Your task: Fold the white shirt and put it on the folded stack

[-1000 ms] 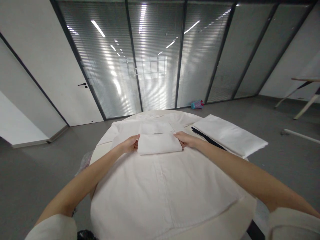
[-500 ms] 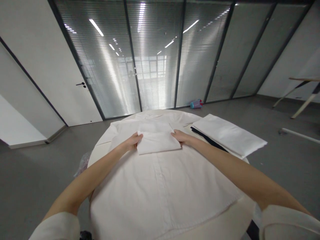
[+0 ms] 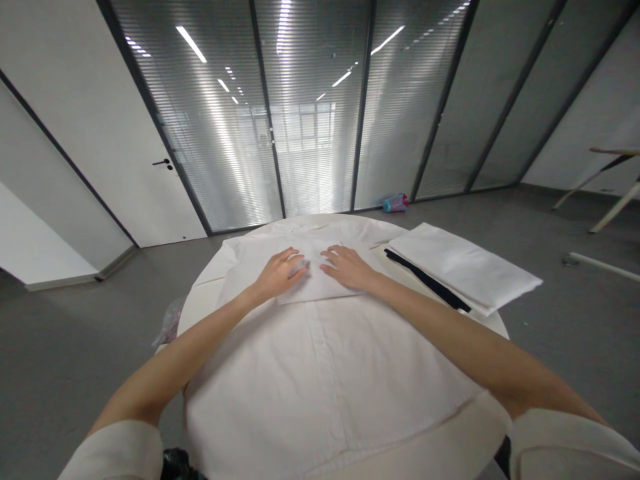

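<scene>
So there's a white button-front shirt (image 3: 320, 373) laid out face-up on a round table (image 3: 203, 297), and the folded-over panel (image 3: 316, 291) sits right in the middle of it, at about 12 o'clock from the buttons. Both hands are open and flat, not gripping anything. The left hand (image 3: 280, 275) rests on the panel's left part and the right hand (image 3: 347, 268) on its right part, fingers loosely spread, with a small gap between them. Looks to me like the step in hand is smoothing that fold down. Since nothing's pinched, I'd say the next move calls for getting fingers under a fabric edge.

Around that, a folded white cloth (image 3: 465, 267) sits at about 3 o'clock with a dark strip (image 3: 427, 280) along its edge. A crumpled plastic bag (image 3: 171, 321) pokes out at about 8 o'clock by the table's edge. Further out there's a teal and pink bottle (image 3: 395, 203) on the floor around 1 o'clock, and a white door (image 3: 115, 147) at 10 o'clock beside the glass partition (image 3: 310, 113) with its blinds.
</scene>
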`<state>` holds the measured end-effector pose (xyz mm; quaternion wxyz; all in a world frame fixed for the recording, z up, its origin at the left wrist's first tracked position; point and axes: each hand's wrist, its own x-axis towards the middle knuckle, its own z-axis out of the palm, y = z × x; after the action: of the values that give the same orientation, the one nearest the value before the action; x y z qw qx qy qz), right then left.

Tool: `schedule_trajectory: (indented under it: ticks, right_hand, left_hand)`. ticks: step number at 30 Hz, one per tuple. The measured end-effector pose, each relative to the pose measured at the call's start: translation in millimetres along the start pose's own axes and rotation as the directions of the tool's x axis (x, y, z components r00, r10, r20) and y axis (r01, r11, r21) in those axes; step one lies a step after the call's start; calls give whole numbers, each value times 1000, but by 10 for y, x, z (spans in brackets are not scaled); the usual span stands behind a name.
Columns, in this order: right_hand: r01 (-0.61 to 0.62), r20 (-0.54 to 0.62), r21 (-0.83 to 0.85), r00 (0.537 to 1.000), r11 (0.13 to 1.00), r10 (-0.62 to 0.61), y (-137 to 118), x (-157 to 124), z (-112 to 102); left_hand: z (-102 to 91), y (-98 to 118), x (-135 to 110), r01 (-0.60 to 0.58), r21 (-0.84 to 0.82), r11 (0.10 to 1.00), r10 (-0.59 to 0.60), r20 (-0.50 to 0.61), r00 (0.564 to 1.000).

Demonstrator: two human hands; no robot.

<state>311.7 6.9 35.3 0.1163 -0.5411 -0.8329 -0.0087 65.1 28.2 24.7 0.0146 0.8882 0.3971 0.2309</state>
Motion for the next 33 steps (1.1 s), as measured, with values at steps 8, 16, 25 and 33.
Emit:
schedule_trajectory:
  ticks: [8,16,25,33]
  right_hand:
    - [110,168,77,978,991,-122,-39,31,395]
    - [-382,22,106,924,918,382,393,473,19]
    - [-536,150,136,842,833,518,719,705,277]
    - [-530,76,217,847,820,527,770,691,397]
  left_hand:
    - [427,138,-120,17,-81,997,2,225,974]
    - [54,-464,313,531,-268,804,-544,30,839]
    - [126,-837,521,666,-539,515,-659,248,710]
    - [199,-886,505,553,-717,424,-521,307,797]
